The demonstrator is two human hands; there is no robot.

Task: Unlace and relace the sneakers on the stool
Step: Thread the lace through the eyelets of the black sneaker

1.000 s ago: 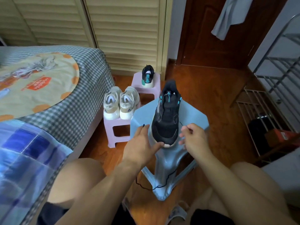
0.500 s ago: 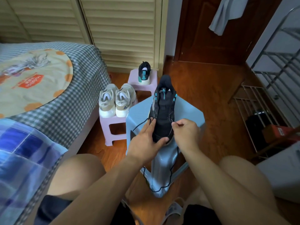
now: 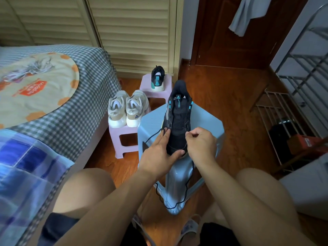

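A checked bed (image 3: 85,110) lies at far left. Beside it, 2 beige sneakers (image 3: 126,109) sit on a pink stool (image 3: 124,137). The left hand (image 3: 159,153) rests on the toe of the black sneaker (image 3: 178,121), fingers nearly straight, thumb across the toe cap. The sneaker stands on the blue stool (image 3: 205,121). The right hand (image 3: 200,144), fingers curled, pinches the black lace (image 3: 186,190), which dangles down the stool's front.
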